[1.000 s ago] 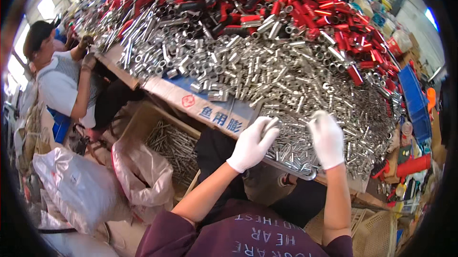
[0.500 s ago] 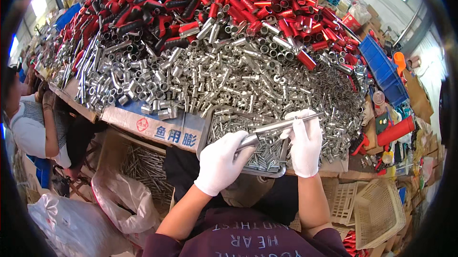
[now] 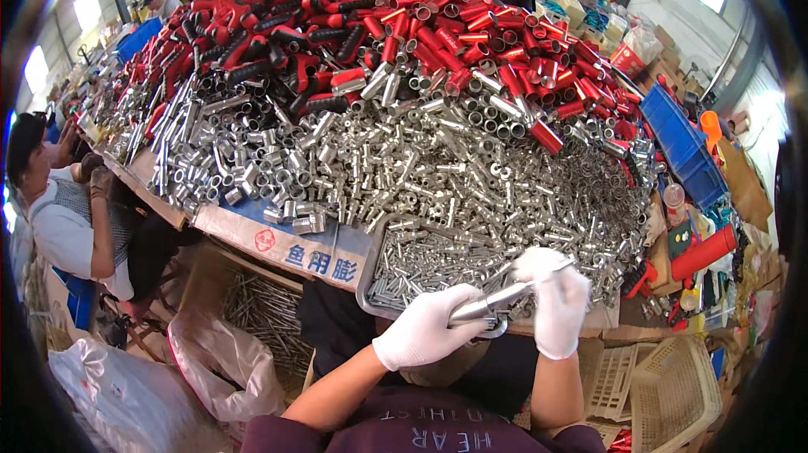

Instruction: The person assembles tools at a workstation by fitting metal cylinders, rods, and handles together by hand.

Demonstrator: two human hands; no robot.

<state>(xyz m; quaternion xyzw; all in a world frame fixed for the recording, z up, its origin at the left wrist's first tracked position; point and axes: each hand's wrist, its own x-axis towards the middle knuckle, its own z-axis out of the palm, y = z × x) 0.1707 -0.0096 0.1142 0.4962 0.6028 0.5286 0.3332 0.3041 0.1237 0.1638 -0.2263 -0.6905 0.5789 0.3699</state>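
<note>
My white-gloved left hand (image 3: pixel 433 326) is wrapped round the thick end of a silver metal tube (image 3: pixel 490 302), close to my body. At the tube's thinner right end, the fingers of my gloved right hand (image 3: pixel 557 302) are closed on it; motion smears them. Just beyond both hands sits a metal tray (image 3: pixel 367 272) of small silver pins and screws. A heap of silver fittings (image 3: pixel 404 158) lies behind the tray, with thin coil springs (image 3: pixel 589 192) to its right.
Red tubes (image 3: pixel 446 41) and red-and-black handles (image 3: pixel 244 49) are piled at the back. A blue crate (image 3: pixel 683 146) leans at the right. Beige plastic baskets (image 3: pixel 673 386) and a white sack (image 3: pixel 223 360) stand below the table. Another person (image 3: pixel 80 217) sits at the left.
Both hands have come nearer my body with the tube, the right one moving down and slightly right. The view has tilted up, showing more of the far side.
</note>
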